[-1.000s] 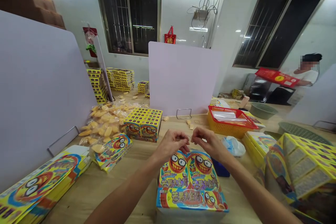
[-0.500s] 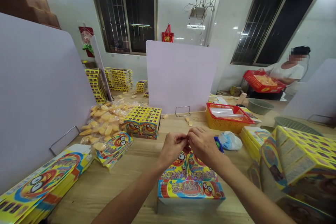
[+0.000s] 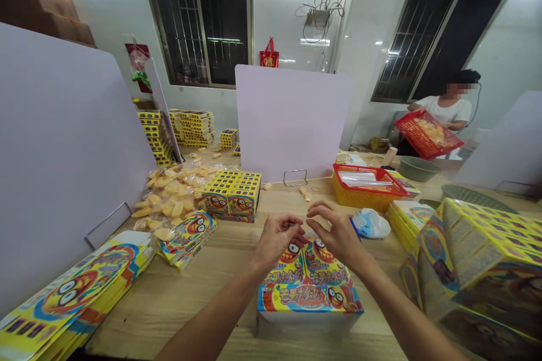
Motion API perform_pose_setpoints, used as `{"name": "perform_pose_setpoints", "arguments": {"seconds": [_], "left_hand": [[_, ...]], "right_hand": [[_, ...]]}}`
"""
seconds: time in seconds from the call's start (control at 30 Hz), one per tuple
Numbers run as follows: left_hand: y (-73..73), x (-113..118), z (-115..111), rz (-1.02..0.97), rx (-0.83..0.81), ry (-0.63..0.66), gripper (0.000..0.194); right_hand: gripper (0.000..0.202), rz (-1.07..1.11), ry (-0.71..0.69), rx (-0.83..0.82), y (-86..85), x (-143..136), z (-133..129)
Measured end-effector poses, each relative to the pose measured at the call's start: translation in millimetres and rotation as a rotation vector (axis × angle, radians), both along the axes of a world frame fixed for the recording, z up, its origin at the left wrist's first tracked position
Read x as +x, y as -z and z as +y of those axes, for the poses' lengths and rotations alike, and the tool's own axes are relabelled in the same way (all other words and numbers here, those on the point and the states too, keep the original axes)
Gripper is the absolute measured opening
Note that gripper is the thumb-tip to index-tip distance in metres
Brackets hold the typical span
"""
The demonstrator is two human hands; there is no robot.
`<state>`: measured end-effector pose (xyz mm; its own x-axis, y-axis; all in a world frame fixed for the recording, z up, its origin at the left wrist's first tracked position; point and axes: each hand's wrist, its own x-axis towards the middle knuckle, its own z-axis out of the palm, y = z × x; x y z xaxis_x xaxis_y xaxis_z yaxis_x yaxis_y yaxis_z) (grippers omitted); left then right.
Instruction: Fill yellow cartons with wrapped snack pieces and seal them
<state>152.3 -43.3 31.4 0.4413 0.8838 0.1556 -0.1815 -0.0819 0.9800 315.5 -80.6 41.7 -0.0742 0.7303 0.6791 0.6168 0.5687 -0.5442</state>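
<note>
My left hand (image 3: 277, 238) hovers over the far part of a colourful printed carton, its thumb and fingers pinched together; whatever they may hold is too small to make out. To its right, my right hand (image 3: 336, 232) has thumb and forefinger spread apart with nothing visible between them. Beneath both hands is the display carton (image 3: 311, 298), its printed front strip facing me. Two cartoon-faced boxes (image 3: 326, 271) lie side by side behind that strip, partly covered by my hands. A blue-edged item (image 3: 354, 230) shows just behind my right hand, mostly hidden.
Flat printed cartons (image 3: 80, 287) are stacked at left, near wrapped yellow pieces (image 3: 173, 192) and a block of boxes (image 3: 232, 192). Right are a red-and-yellow basket (image 3: 366, 194), a blue-white bundle (image 3: 370, 224) and large stacked boxes (image 3: 486, 254). Beyond, a person holds a red basket (image 3: 427, 135).
My hands, touching at the fingertips before, are now apart. The right hand's fingers have opened. In the background, the person has moved left and tilted the red basket more steeply.
</note>
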Motion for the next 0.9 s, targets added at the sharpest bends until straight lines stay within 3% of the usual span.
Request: {"name": "perform_pose_setpoints", "arguments": {"seconds": [0.1, 0.23, 0.33, 0.53, 0.6, 0.7, 0.8, 0.9], "left_hand": [[2.0, 0.1, -1.5, 0.0, 0.007, 0.021, 0.033], [6.6, -0.4, -1.9, 0.002, 0.012, 0.023, 0.031], [8.3, -4.1, -2.7, 0.001, -0.003, 0.018, 0.028], [6.6, -26.9, -3.5, -0.041, -0.043, -0.033, 0.022], [8.2, -34.8, -4.7, -0.031, -0.063, -0.037, 0.019], [14.3, -47.5, -9.2, -0.021, -0.085, -0.025, 0.016], [17.3, -68.1, -12.6, 0.107, -0.064, 0.015, 0.013], [3.7, -89.3, -11.1, 0.347, 0.055, 0.05, 0.017]], "right_hand": [[0.006, -0.027, 0.016, -0.035, 1.2, -3.7, -0.9], [0.013, 0.027, -0.071, -0.174, 1.3, -6.2, -1.9], [0.007, 0.024, -0.075, -0.215, 5.8, -2.2, -6.1], [0.009, -0.118, 0.128, -0.226, 48.7, 38.5, -16.1], [0.009, -0.027, 0.149, -0.242, 64.5, 54.8, -16.9], [0.007, 0.247, 0.053, -0.29, 77.7, 68.9, -18.3], [0.02, 0.549, -0.083, -0.351, 78.9, 69.1, -24.3], [0.024, 0.713, -0.15, -0.379, 75.1, 62.8, -34.3]]}}
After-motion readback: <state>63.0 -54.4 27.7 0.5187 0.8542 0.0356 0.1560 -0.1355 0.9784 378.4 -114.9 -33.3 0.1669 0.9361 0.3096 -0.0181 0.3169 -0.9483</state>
